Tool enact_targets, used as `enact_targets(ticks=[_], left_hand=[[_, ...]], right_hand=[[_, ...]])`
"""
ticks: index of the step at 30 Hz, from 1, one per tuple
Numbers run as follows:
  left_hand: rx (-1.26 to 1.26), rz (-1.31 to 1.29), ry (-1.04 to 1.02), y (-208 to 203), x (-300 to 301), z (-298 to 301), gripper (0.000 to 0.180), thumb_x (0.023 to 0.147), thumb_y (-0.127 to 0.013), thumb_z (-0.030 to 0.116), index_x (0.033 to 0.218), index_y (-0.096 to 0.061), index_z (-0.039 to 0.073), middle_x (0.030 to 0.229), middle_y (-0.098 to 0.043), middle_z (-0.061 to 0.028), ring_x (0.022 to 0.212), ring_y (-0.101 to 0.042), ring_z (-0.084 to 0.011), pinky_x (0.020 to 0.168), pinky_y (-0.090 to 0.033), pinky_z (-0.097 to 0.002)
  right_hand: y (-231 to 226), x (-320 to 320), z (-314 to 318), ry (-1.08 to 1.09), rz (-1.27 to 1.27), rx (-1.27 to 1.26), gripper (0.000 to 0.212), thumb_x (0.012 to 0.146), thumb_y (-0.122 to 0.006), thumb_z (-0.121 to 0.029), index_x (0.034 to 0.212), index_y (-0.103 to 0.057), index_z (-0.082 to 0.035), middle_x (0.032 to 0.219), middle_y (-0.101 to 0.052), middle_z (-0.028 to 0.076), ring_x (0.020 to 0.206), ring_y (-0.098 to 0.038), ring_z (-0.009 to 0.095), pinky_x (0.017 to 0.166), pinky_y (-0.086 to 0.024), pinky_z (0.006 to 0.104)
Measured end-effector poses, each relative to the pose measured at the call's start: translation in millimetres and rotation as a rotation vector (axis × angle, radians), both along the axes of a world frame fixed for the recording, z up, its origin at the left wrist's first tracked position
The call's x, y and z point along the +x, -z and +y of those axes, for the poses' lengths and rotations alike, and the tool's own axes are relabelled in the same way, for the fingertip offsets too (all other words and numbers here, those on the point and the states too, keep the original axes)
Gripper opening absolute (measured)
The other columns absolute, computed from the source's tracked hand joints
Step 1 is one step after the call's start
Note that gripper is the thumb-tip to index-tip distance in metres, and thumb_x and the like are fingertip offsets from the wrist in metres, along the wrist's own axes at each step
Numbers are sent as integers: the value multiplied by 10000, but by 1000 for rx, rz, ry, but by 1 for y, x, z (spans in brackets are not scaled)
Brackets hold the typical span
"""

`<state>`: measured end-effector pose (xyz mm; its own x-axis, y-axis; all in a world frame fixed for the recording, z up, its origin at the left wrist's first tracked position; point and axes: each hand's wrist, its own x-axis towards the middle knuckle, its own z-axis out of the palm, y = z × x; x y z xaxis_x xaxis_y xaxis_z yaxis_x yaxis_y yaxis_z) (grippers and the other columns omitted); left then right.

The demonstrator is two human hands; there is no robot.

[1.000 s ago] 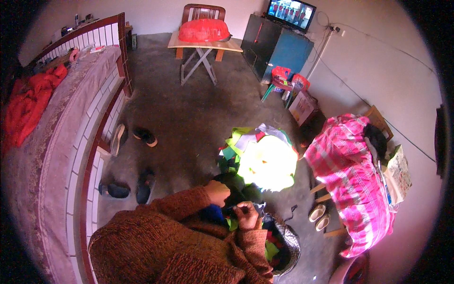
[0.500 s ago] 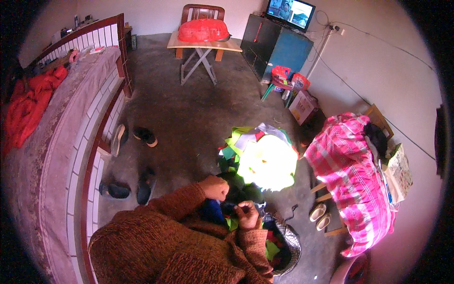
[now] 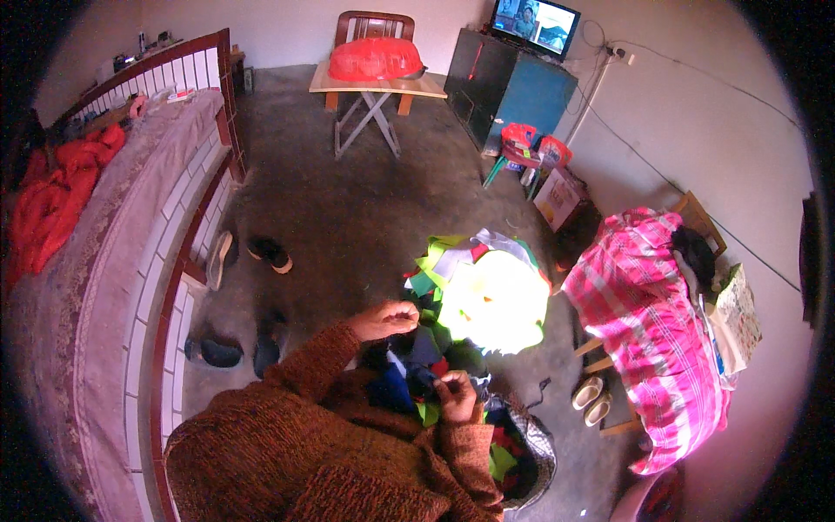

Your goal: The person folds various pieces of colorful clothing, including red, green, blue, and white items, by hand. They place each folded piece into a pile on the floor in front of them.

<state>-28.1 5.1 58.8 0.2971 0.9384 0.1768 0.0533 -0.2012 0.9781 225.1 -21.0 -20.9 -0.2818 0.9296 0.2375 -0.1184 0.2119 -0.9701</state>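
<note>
Room: grey floor (image 3: 339, 217), a bed (image 3: 96, 261) along your left side, a folding table (image 3: 430, 88) at the far end with a red dome-shaped cover (image 3: 374, 59) on it. Pink checked cloth (image 3: 639, 339) drapes over something at your right.

Dark cloth (image 3: 424, 345) lies in front of you, between your hands: to the right of and below your left hand (image 3: 386, 321), up and to the left of your right hand (image 3: 457, 397). It is crumpled; no clear long axis. Right hand is the nearer, its fingertips at the cloth's lower edge, touching or just beside it; cannot tell which. A blue piece (image 3: 393, 388) sits below, a sunlit cloth pile (image 3: 496, 296) beyond, a patterned bag (image 3: 543, 454) by your right forearm.

Left hand: raised at the heap's upper left, fingers bunched, tips close. Right: thumb and fingers curled near one another. Cannot tell whether either grips anything.
</note>
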Motion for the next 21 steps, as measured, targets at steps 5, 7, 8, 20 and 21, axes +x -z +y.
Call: enact_targets(ticks=[5,7,8,20,21], left_hand=[[22,-80,-127,1,4,2,55,831,-577,75,858,-541,44,787,-523,18,757,-480,-51,683,-418,-216],[30,-101,-200,3,6,4,50,828,-575,55,861,-539,43,789,-522,18,768,-477,-47,695,-421,-214],[43,-134,-242,3,7,5,49,829,-570,49,867,-540,44,789,-522,17,771,-477,-45,704,-421,-210],[213,-65,-327,-66,-14,20,204,903,-482,154,928,-608,-5,924,-611,-29,916,-531,-109,873,-391,-267],[211,-101,-318,-74,-15,21,202,900,-487,151,931,-608,-8,929,-610,-30,917,-530,-108,875,-388,-264]], right_hand=[[-2,0,-1,-18,11,-67,197,735,-618,93,823,-528,-59,788,-514,-16,741,-478,81,712,-397,213],[1,0,0,-31,24,-90,197,738,-613,94,826,-528,-60,787,-513,-16,739,-474,80,712,-394,211],[2,-1,0,-27,20,-94,197,741,-612,90,826,-526,-65,770,-511,-21,717,-470,71,692,-394,207],[14,1,4,-48,42,-54,189,756,-601,82,837,-526,-71,738,-503,-38,683,-456,55,659,-386,195],[9,-1,3,-54,56,-57,189,757,-600,81,840,-525,-71,736,-503,-38,683,-457,55,659,-386,195]])
